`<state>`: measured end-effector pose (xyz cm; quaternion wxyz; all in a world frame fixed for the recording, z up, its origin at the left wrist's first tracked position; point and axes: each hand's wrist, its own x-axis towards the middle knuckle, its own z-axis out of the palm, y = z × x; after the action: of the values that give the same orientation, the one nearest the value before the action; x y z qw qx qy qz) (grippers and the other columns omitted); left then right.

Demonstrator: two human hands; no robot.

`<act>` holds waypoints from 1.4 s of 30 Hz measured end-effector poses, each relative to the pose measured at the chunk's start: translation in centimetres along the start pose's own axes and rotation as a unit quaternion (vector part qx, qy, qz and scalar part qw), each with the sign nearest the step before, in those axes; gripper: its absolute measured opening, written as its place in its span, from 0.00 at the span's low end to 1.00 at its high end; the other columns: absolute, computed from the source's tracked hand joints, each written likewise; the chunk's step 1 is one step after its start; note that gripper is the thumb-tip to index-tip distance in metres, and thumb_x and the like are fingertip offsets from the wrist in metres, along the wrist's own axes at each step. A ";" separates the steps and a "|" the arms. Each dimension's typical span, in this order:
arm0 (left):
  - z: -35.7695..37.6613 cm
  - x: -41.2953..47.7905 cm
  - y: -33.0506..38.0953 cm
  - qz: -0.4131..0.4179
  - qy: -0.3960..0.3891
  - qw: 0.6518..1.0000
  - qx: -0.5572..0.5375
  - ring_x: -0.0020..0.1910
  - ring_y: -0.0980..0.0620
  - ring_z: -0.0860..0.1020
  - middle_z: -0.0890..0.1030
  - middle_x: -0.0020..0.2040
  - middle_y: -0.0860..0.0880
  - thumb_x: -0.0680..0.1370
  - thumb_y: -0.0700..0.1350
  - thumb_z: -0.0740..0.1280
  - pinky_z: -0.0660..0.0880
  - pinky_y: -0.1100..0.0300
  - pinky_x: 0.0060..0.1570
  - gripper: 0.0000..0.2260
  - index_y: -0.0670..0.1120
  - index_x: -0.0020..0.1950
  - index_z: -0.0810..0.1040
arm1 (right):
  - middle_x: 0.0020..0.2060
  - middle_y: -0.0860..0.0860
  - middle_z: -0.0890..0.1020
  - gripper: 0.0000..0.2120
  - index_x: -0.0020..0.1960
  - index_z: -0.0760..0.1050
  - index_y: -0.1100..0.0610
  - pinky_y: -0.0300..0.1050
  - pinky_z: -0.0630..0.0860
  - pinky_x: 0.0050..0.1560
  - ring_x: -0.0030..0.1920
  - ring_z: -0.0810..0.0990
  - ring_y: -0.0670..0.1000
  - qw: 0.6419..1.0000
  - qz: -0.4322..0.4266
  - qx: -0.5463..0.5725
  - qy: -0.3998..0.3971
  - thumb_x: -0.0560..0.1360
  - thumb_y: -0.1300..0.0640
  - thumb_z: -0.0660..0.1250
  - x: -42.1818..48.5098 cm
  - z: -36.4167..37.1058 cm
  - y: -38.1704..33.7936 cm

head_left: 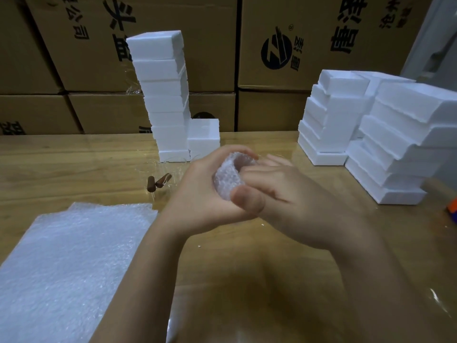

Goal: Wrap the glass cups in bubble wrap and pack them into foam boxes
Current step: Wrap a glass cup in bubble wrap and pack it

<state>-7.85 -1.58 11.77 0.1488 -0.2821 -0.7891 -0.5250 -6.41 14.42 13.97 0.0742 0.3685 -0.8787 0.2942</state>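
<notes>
While left hand (197, 194) and right hand (291, 194) both clasp the wrapped cup (227, 177), mouth tilted away, we log the low foam box (204, 134) just beyond, nearer the left hand.

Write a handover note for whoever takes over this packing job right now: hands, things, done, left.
Left hand grips the wrapped cup; right hand pinches its wrap at the open end.
Spare wrap lies front left. Tall foam stack stands behind, more foam stacks on the right. Brown handles by the tall stack suggest bare cups waiting, though these are hard to see.
Done: this cup is almost wrapped. Left: finish the tuck, box it, do the rest.
</notes>
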 end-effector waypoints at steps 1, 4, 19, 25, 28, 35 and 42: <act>0.1 0.0 -0.1 -0.009 -0.009 1.000 -0.008 0.52 0.56 0.81 0.82 0.49 0.57 0.61 0.55 0.74 0.77 0.63 0.51 0.23 0.56 0.54 0.77 | 0.34 0.42 0.75 0.35 0.33 0.70 0.49 0.56 0.54 0.71 0.47 0.74 0.40 1.000 0.003 0.005 -0.010 0.66 0.24 0.37 0.2 0.2 0.1; 0.1 0.0 -0.4 -0.035 -0.040 0.999 0.003 0.51 0.59 0.80 0.81 0.50 0.59 0.60 0.57 0.73 0.76 0.66 0.49 0.23 0.59 0.54 0.76 | 0.36 0.48 0.77 0.42 0.37 0.72 0.58 0.50 0.63 0.64 0.44 0.76 0.42 0.998 0.003 0.026 -0.051 0.65 0.23 0.37 0.3 0.5 0.5; 0.6 -1.2 -1.2 -0.097 -0.125 0.986 0.048 0.50 0.66 0.77 0.78 0.52 0.67 0.60 0.66 0.72 0.72 0.69 0.46 0.24 0.68 0.54 0.73 | 0.42 0.36 0.80 0.12 0.43 0.76 0.38 0.38 0.73 0.47 0.45 0.77 0.35 0.977 0.096 0.107 -0.157 0.73 0.33 0.60 -1.1 -2.1 1.5; -0.4 -3.3 -1.0 -0.117 -0.011 0.993 0.020 0.46 0.67 0.76 0.78 0.47 0.64 0.59 0.66 0.69 0.71 0.68 0.41 0.18 0.62 0.44 0.73 | 0.35 0.48 0.83 0.16 0.61 0.73 0.51 0.49 0.75 0.44 0.43 0.81 0.50 0.922 0.290 -0.009 0.258 0.78 0.44 0.62 -1.9 -11.1 9.0; -0.9 -4.3 -0.7 -0.108 0.047 0.993 -0.013 0.46 0.68 0.76 0.78 0.46 0.65 0.60 0.64 0.69 0.68 0.63 0.45 0.15 0.60 0.41 0.73 | 0.45 0.57 0.83 0.26 0.72 0.60 0.55 0.53 0.72 0.53 0.57 0.76 0.61 0.832 0.436 -0.192 0.285 0.78 0.44 0.57 -2.7 -15.6 13.9; -1.5 -5.7 -0.3 -0.096 0.096 0.969 -0.207 0.48 0.37 0.73 0.75 0.48 0.42 0.58 0.54 0.71 0.67 0.41 0.45 0.13 0.54 0.40 0.77 | 0.54 0.64 0.78 0.19 0.64 0.70 0.63 0.50 0.69 0.48 0.57 0.75 0.65 0.779 0.528 -0.256 0.221 0.79 0.51 0.57 -4.4 -18.3 19.3; -2.9 -5.8 -0.3 -0.072 0.136 0.923 -0.353 0.37 0.46 0.81 0.81 0.42 0.47 0.60 0.50 0.68 0.77 0.58 0.27 0.12 0.50 0.42 0.78 | 0.49 0.59 0.79 0.16 0.63 0.71 0.54 0.52 0.74 0.46 0.48 0.77 0.63 0.858 0.358 -0.236 0.283 0.78 0.49 0.60 -5.2 -15.5 15.7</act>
<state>-3.59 -6.03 9.60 0.1073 -0.1844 -0.5431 -0.8121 -14.87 35.15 17.51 0.2941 -0.0996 -0.9342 0.1757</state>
